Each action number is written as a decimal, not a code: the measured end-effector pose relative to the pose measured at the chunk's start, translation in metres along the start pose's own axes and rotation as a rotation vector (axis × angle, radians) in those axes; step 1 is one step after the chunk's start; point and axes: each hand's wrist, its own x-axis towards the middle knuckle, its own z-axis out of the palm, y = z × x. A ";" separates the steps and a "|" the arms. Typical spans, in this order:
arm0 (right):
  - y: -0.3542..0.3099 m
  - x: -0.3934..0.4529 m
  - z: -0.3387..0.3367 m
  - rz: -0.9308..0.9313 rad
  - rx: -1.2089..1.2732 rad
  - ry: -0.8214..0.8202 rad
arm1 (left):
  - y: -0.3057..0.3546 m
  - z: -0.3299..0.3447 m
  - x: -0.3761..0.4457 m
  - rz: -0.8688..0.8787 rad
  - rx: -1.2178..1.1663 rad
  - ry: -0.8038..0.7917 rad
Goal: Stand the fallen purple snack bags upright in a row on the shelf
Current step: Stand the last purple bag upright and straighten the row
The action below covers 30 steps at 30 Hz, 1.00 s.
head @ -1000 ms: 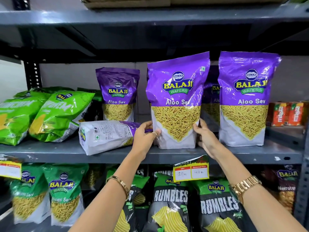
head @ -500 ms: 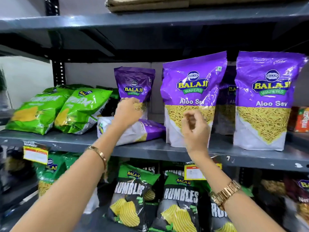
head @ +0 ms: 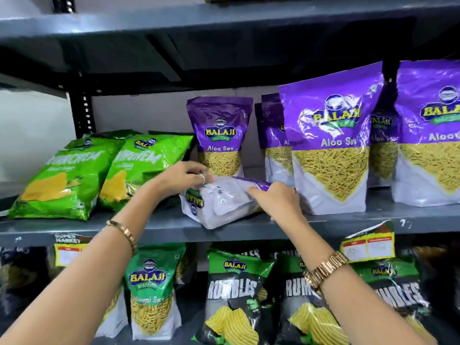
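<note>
A fallen purple Aloo Sev bag [head: 221,202] lies on its side near the front of the grey shelf [head: 174,226], white back panel facing up. My left hand [head: 184,174] grips its upper left edge. My right hand [head: 276,200] holds its right end. Upright purple bags stand around it: one at the back [head: 220,135], a large one at the front [head: 331,138], another at the far right [head: 430,130]. Two more purple bags [head: 273,138] are partly hidden behind the front ones.
Green snack bags [head: 74,175] lean at the left end of the shelf. The shelf above [head: 224,26] hangs low over the bags. Below, black Rumbles bags [head: 234,295] and green bags [head: 151,290] fill the lower shelf, and price tags [head: 368,247] hang off the edge.
Both hands left the large upright purple bag and moved left onto the fallen bag, which they now hold at both ends. The view shifted left.
</note>
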 end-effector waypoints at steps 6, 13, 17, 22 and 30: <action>-0.015 -0.003 0.025 0.152 0.196 0.146 | -0.026 0.013 -0.004 0.153 -0.059 -0.085; -0.032 -0.004 0.035 0.145 0.475 0.416 | -0.045 0.011 -0.010 0.192 -0.177 -0.044; -0.035 0.002 0.036 0.024 0.505 0.496 | -0.046 0.014 -0.012 0.264 -0.233 -0.027; -0.051 0.011 0.027 -0.197 0.508 0.563 | -0.046 0.022 -0.010 0.275 -0.338 -0.062; -0.048 0.032 0.034 -0.411 0.596 0.446 | -0.030 0.057 0.006 0.149 -0.134 -0.047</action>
